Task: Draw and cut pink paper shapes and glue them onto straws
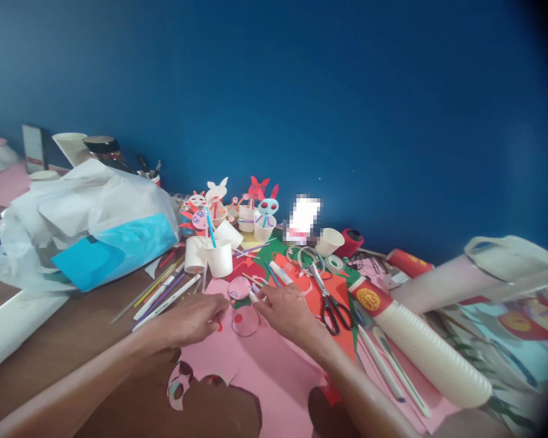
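My left hand (205, 314) rests over the pink paper (274, 371) with its fingers curled in. What is under those fingertips, if anything, is hidden. Just right of it lies a small pink paper disc (240, 288) with lines drawn on it. A second pink round (245, 321), with a red spot and a dark outline, lies between my hands. My right hand (285, 310) has its thumb and fingers drawn together beside both rounds. By its fingertips shows a pale, purplish stick-like thing (254, 292); I cannot tell whether it is gripped.
Black-handled scissors (331, 304) lie right of my right hand, near stacked paper cups (429, 347). Several cups with paper rabbit figures (268, 208) stand behind. Pens (164, 298) lie to the left, before a plastic bag (86, 225). A blue wall (347, 109) closes the back.
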Demonstrator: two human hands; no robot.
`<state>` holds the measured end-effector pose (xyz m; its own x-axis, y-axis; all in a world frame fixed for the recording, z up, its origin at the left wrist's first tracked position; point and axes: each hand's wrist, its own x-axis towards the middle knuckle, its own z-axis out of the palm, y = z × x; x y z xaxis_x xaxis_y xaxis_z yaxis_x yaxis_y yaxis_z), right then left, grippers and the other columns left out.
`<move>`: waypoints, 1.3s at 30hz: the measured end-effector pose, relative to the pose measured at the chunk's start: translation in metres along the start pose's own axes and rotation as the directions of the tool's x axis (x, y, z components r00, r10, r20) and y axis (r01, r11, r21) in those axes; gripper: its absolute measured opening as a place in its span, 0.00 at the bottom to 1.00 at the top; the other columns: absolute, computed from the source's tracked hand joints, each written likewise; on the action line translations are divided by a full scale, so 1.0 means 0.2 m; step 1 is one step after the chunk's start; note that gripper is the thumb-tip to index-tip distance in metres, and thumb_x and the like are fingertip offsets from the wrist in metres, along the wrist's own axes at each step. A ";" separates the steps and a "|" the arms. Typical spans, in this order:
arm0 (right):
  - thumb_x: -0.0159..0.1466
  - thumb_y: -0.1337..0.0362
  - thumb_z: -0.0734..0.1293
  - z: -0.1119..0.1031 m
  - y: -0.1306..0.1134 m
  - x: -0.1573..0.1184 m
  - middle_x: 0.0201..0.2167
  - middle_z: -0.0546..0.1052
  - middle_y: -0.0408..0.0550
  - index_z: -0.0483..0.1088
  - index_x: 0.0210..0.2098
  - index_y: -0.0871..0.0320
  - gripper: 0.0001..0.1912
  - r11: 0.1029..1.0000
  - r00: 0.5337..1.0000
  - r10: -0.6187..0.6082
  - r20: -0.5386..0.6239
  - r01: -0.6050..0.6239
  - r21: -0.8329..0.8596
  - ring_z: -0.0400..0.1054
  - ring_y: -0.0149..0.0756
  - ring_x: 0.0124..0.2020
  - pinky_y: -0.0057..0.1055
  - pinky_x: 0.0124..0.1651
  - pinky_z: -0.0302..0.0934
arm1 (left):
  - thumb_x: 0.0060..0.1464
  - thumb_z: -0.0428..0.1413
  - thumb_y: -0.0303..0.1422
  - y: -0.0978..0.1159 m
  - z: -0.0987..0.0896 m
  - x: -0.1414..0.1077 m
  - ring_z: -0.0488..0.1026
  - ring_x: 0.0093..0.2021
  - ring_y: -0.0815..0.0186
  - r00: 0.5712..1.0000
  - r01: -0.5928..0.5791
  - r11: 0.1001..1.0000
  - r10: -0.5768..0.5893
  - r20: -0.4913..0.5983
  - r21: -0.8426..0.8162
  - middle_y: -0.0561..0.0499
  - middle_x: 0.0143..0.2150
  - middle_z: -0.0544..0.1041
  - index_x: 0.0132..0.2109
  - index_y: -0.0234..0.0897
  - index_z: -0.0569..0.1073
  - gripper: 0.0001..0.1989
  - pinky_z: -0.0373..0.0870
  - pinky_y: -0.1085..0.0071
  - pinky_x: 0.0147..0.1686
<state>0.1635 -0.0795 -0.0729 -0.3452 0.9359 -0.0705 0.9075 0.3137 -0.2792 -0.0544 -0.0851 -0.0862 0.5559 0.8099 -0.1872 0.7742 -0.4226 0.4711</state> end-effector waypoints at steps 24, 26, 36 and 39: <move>0.52 0.61 0.67 -0.11 0.01 0.02 0.17 0.65 0.37 0.67 0.21 0.59 0.09 0.241 0.987 0.154 -0.047 0.009 0.971 0.56 0.26 0.20 0.24 0.25 0.51 | 0.55 0.49 0.27 0.07 -0.02 0.28 0.71 0.39 0.63 0.627 -0.527 0.824 0.543 -0.559 0.209 0.45 0.38 0.75 0.42 0.41 0.73 0.10 0.68 0.66 0.40; 0.52 0.61 0.66 -0.11 0.01 0.02 0.17 0.66 0.38 0.67 0.20 0.59 0.09 0.249 0.983 0.174 -0.060 0.015 0.968 0.56 0.26 0.20 0.24 0.26 0.51 | 0.55 0.50 0.27 0.09 -0.02 0.28 0.71 0.41 0.62 0.612 -0.518 0.845 0.476 -0.632 0.135 0.44 0.39 0.75 0.43 0.40 0.72 0.11 0.67 0.66 0.43; 0.53 0.60 0.66 -0.10 0.02 0.04 0.17 0.66 0.39 0.66 0.19 0.59 0.11 0.237 0.983 0.176 -0.055 0.012 0.972 0.57 0.27 0.21 0.26 0.28 0.53 | 0.54 0.50 0.23 0.14 -0.01 0.28 0.69 0.46 0.61 0.613 -0.600 0.799 0.429 -0.664 -0.038 0.42 0.44 0.73 0.50 0.38 0.71 0.18 0.66 0.66 0.45; 0.53 0.59 0.67 -0.09 0.02 0.03 0.17 0.66 0.39 0.67 0.20 0.59 0.11 0.173 0.990 0.138 -0.014 -0.010 0.985 0.57 0.27 0.21 0.26 0.29 0.53 | 0.54 0.51 0.24 0.16 -0.01 0.28 0.70 0.45 0.62 0.636 -0.588 0.804 0.392 -0.665 -0.089 0.43 0.42 0.74 0.47 0.40 0.73 0.15 0.66 0.66 0.45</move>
<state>0.1694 -0.0696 -0.0571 -0.2133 0.9723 -0.0951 -0.0748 -0.1133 -0.9907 0.0001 -0.0515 -0.0795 0.4556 0.6200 0.6388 0.2686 -0.7799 0.5654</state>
